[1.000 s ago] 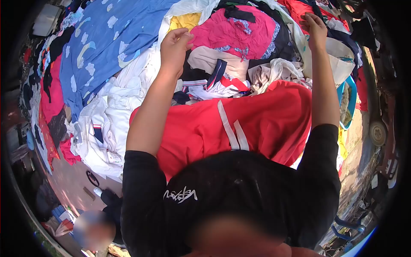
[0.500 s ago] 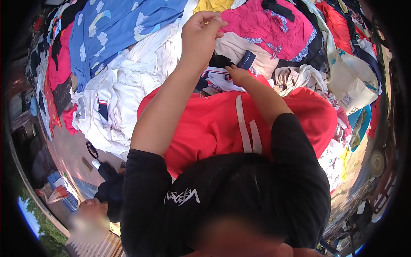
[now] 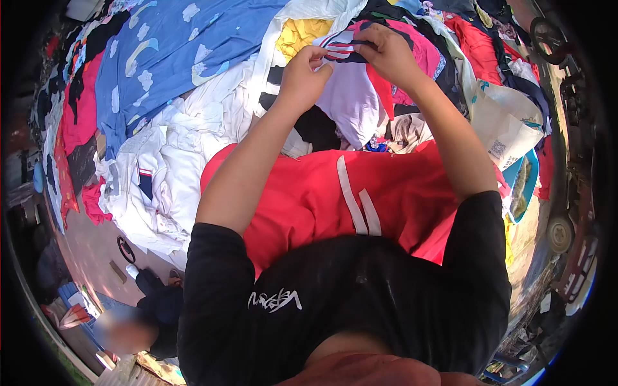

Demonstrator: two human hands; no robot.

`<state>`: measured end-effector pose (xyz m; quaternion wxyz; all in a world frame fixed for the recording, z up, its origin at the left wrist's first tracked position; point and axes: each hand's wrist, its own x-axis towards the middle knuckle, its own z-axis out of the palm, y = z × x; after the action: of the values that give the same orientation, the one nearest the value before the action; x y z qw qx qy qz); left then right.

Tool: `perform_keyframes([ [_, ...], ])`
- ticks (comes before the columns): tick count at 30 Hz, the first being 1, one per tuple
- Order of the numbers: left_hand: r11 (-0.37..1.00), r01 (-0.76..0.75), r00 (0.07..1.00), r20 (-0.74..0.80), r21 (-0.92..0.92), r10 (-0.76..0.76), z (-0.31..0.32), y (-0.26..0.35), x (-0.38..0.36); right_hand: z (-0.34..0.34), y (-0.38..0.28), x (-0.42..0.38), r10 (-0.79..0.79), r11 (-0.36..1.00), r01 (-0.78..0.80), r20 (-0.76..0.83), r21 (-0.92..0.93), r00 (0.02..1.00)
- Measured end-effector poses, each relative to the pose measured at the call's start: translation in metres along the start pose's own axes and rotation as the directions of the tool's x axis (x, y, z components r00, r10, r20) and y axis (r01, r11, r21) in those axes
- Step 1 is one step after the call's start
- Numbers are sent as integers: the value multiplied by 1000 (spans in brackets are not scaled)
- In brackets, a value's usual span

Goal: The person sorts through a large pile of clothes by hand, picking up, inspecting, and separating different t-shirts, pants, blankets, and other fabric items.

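In the head view, a white shirt [image 3: 347, 106] with a navy, red and white striped collar [image 3: 344, 51] is held up over the heap. My left hand [image 3: 306, 76] pinches the collar's left end between thumb and fingers. At its other end my right hand [image 3: 388, 56] grips the collar, fingers closed. The shirt's body hangs below the hands, partly in shade, with a red piece of cloth [image 3: 381, 90] beside it. Behind my right hand lies a pink garment [image 3: 418, 48], and a yellow cloth [image 3: 302, 37] is just past my left hand.
Red cloth [image 3: 302, 193] covers my lap. White clothes [image 3: 167, 161] and a blue cloud-print sheet [image 3: 174, 58] lie on the left. A white bag [image 3: 505, 122] and a blue container [image 3: 523, 183] stand on the right. Another person [image 3: 158, 305] is at lower left.
My right hand has risen from the heap and now holds the collar beside my left hand. The white shirt has come up out of the pile and hangs between them.
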<state>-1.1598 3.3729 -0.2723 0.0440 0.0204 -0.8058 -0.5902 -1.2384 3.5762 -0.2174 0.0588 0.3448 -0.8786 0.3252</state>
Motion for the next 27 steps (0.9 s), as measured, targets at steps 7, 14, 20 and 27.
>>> perform_keyframes([
  [7, 999, 2, 1000, -2, -42, -2, 10, 28, -6, -89, -85, -27, -186, 952, 187, -25, 242, 982],
  [14, 945, -266, 961, 135, 189, 243, 11, 15, -10, -106, -61, -49, -162, 629, 141, -48, 765, 986],
  [20, 973, -158, 932, 299, -171, 204, 20, 41, -30, -97, -12, -59, -1, 473, 137, -155, 870, 988],
  [27, 909, 217, 858, 513, -355, -5, 25, 50, -22, -70, 20, -60, 94, 451, 27, -77, 892, 993],
])
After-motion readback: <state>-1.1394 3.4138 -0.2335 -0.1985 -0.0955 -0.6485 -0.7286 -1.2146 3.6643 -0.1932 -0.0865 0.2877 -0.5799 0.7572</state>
